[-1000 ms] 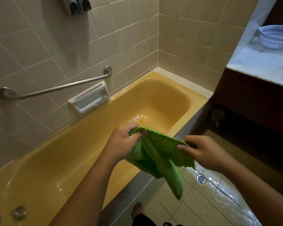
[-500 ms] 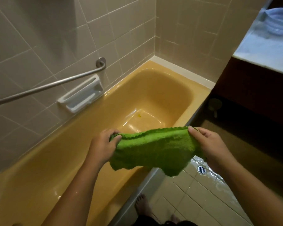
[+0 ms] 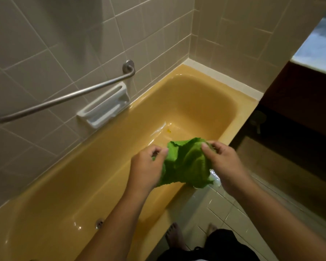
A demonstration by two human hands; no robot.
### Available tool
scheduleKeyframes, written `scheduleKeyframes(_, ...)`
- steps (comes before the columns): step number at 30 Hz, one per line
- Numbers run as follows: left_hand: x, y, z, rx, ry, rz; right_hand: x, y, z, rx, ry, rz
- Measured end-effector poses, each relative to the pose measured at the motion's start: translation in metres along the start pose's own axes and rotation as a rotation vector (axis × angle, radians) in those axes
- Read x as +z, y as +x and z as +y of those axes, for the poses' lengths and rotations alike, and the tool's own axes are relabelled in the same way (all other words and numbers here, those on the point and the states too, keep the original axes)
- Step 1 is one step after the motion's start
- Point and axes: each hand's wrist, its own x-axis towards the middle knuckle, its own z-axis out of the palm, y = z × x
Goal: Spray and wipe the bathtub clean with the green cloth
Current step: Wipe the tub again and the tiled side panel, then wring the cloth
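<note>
1. A yellow bathtub point(image 3: 105, 178) runs from the bottom left up to the tiled corner, its near rim passing right under the hands.
2. On the tiled wall point(image 3: 45, 34) a metal grab bar point(image 3: 68, 97) slants up to a round mount, and a white soap dish point(image 3: 104, 108) sits just below it, close above the tub's far rim.
3. Down in the tub there's a small yellow speck point(image 3: 168, 131) beside a wet, shiny streak on the bottom, and a round metal fitting point(image 3: 99, 223) shows on the inner wall near the left forearm.
4. To the right, a dark cabinet point(image 3: 299, 95) stands under a pale marbled surface point(image 3: 320, 46) at the frame's edge.
5. The tiled floor point(image 3: 220, 219) below is glossy, and bare toes peek out at the bottom; nothing stands between the hands and the tub.
6. Now the green cloth point(image 3: 186, 162): it's up in the air over the tub's near rim, bunched and crumpled between both hands, its lower edge hanging loose.
7. Left hand point(image 3: 147, 166) pinches the cloth's left edge, thumb and fingers point(image 3: 163, 152) closed on the fabric, with cloth tucked under the palm.
8. Right hand point(image 3: 224, 162) grips the upper right part, fingers point(image 3: 205, 147) curled down tight into the folds, thumb pressed on top.
9. The two hands sit close together, so the cloth bulges upward between them rather than lying flat.
</note>
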Motion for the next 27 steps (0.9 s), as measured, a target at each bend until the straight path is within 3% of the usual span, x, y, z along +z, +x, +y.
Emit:
scheduleKeyframes(5,0.008,0.001,0.010,-0.074,-0.061,-0.127,0.027,-0.006,-0.002,0.126,0.092,-0.192)
scheduleKeyframes(11,-0.004,0.005,0.006,0.057,0.152,-0.083,0.031,-0.012,0.000,0.086,-0.003,-0.194)
scheduleKeyframes(22,0.004,0.007,0.004,-0.149,-0.490,-0.105,0.036,-0.019,0.008,-0.163,-0.183,-0.207)
scheduleKeyframes(27,0.003,0.008,0.012,-0.229,-0.633,-0.132,0.032,-0.028,0.005,-0.360,-0.459,-0.248)
